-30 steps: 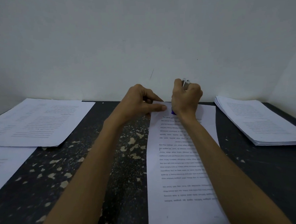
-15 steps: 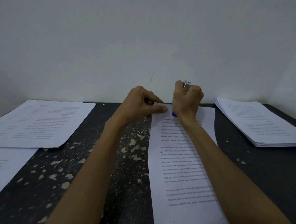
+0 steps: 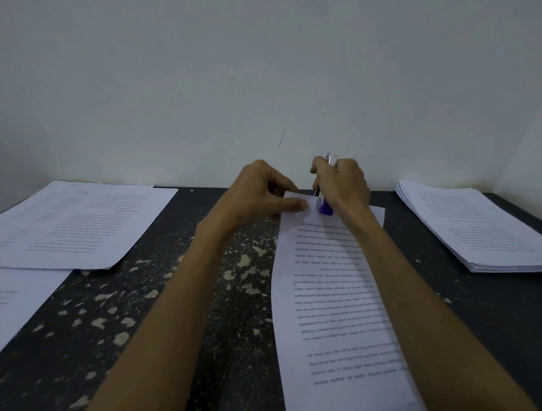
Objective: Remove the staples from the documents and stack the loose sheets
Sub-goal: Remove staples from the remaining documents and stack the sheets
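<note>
Document [image 3: 334,296] lies before me, far corner pinched by my left hand [image 3: 260,196]; my right hand [image 3: 340,182] grips the remover [image 3: 325,207] there. Stack [image 3: 484,225] right, sheets [image 3: 70,225] left: partly done, I judge.

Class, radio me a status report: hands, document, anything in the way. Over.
Left hand pinches far corner of document. Right hand grips purple-tipped tool there. Nothing seen blocking.
</note>
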